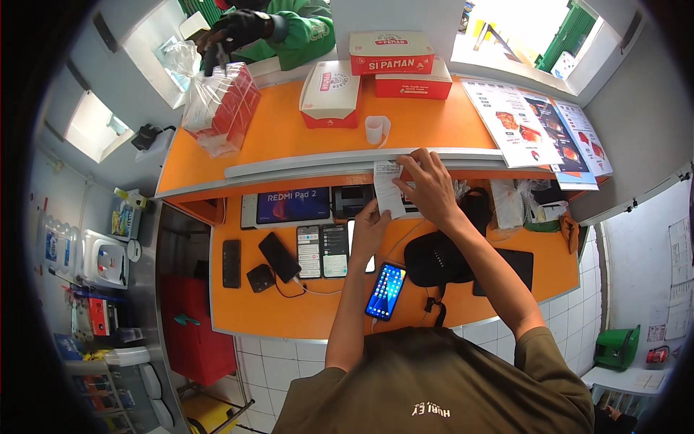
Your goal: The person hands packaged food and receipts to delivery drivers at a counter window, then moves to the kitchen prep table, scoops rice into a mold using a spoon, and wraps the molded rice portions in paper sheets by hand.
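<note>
A white printed paper slip (386, 191) hangs at the front rail of the orange counter. My left hand (370, 230) pinches its lower edge. My right hand (431, 182) grips its upper right side, with the fingertips close to the metal rail (309, 165). Just behind the slip, partly covered, stands a black printer-like device (349, 202) on the lower desk. Below my hands lies a lit smartphone (385, 292) with a cable plugged in. Another bright phone (370, 264) is partly hidden by my left forearm.
Two phones (309, 252) with lit screens, a dark phone (279, 256), a tablet box (293, 205) and a black bag (434, 257) lie on the desk. Above are food boxes (331, 97), a paper roll (375, 129) and menus (512, 122). A person's gloved hand (233, 33) touches a bagged box (233, 108).
</note>
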Tool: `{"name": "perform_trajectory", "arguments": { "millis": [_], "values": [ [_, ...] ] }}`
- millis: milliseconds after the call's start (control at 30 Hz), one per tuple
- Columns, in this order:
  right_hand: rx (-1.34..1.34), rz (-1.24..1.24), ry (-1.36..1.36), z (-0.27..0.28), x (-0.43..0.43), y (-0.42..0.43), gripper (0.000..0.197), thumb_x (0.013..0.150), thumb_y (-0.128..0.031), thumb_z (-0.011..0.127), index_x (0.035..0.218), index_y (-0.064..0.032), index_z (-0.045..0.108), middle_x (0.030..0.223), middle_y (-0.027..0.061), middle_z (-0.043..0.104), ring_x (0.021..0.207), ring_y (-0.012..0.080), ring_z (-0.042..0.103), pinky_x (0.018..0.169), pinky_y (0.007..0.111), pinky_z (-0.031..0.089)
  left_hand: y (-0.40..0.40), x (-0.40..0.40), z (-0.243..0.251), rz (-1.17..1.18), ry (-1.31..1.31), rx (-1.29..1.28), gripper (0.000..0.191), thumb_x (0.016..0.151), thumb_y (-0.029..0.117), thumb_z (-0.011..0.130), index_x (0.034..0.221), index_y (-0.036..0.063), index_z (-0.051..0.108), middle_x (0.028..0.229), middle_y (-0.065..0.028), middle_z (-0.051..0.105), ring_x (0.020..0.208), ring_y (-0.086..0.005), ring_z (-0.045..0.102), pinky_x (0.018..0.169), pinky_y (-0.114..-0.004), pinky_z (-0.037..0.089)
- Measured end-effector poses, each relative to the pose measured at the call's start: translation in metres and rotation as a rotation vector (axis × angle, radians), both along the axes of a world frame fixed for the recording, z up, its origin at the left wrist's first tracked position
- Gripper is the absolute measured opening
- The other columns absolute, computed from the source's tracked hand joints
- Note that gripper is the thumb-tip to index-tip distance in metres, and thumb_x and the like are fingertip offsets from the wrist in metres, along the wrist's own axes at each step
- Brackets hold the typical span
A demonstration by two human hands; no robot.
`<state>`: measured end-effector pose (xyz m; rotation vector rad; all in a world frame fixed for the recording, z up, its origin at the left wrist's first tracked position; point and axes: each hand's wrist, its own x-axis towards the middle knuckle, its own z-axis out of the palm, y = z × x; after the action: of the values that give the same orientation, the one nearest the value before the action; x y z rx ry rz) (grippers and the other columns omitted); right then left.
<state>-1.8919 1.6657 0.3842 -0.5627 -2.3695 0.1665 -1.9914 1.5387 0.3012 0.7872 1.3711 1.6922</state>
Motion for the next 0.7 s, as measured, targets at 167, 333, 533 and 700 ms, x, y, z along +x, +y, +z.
{"name": "perform_trajectory", "arguments": {
  "millis": [167,333,533,700],
  "values": [
    [0.001,0.007,-0.004,-0.001,-0.001,0.001,0.037,0.072,-0.015,0.077,0.105,-0.0085,0.06,0.097,0.0064,0.053,0.089,0.0246,0.054,0.08,0.039,0.048,0.0,-0.001,0.002,-0.014,-0.01,-0.01,0.034,0.093,0.003,0.055,0.127,-0.0027,0.055,0.107,-0.008,0.066,0.098,-0.0105,0.059,0.087,-0.026,0.046],
    [-0.003,0.012,0.0,0.0,-0.001,0.001,0.036,0.073,-0.015,0.076,0.104,-0.0082,0.061,0.097,0.0064,0.053,0.09,0.0247,0.055,0.081,0.039,0.048,-0.002,-0.001,0.006,-0.022,0.003,-0.01,0.033,0.092,0.002,0.054,0.125,-0.0036,0.055,0.108,-0.0088,0.066,0.1,-0.0108,0.059,0.089,-0.026,0.046],
    [-0.041,-0.002,-0.006,0.007,0.001,-0.002,0.029,0.077,-0.014,0.074,0.103,-0.0081,0.062,0.095,0.0074,0.053,0.094,0.0269,0.056,0.078,0.04,0.049,-0.003,-0.001,0.007,-0.035,-0.017,0.01,0.031,0.091,0.001,0.052,0.122,-0.0045,0.056,0.109,-0.0085,0.065,0.101,-0.0101,0.058,0.09,-0.026,0.045],
    [-0.095,-0.02,-0.007,0.009,-0.003,-0.002,0.022,0.077,-0.013,0.073,0.096,-0.0071,0.063,0.092,0.007,0.053,0.091,0.026,0.057,0.077,0.039,0.05,-0.001,-0.004,0.007,-0.029,-0.017,0.029,0.025,0.091,0.005,0.054,0.113,-0.0045,0.06,0.1,-0.0083,0.066,0.098,-0.0094,0.058,0.088,-0.026,0.046]
  ]
}}
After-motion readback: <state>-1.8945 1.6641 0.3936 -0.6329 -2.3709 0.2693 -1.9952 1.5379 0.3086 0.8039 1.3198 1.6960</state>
